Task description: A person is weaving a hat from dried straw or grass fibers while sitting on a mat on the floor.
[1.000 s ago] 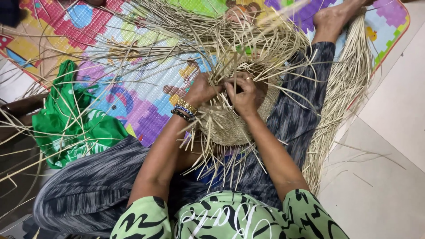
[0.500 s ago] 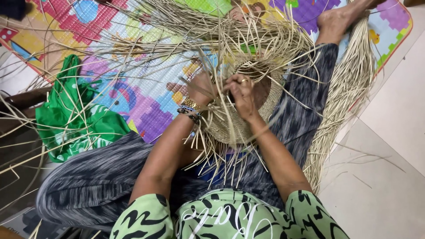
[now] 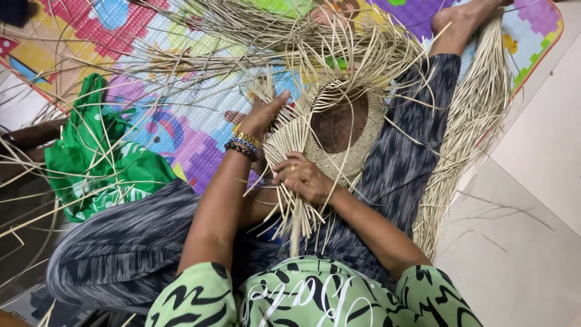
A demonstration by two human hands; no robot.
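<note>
A half-woven straw basket lies tilted on my lap, its dark round opening facing up and loose pale strands fanning out all around. My left hand, with bead and gold bracelets at the wrist, presses flat against the strands on the basket's left side. My right hand, wearing a ring, grips a bunch of straw strands that hang down from the basket's lower left edge.
A colourful puzzle play mat covers the floor under me. A green bag lies at the left among stray strands. A long bundle of straw runs along my outstretched right leg. Pale floor tiles are on the right.
The basket has been turned so its dark opening faces up. My right hand slid down to the hanging strands, and my left hand opened flat against the side.
</note>
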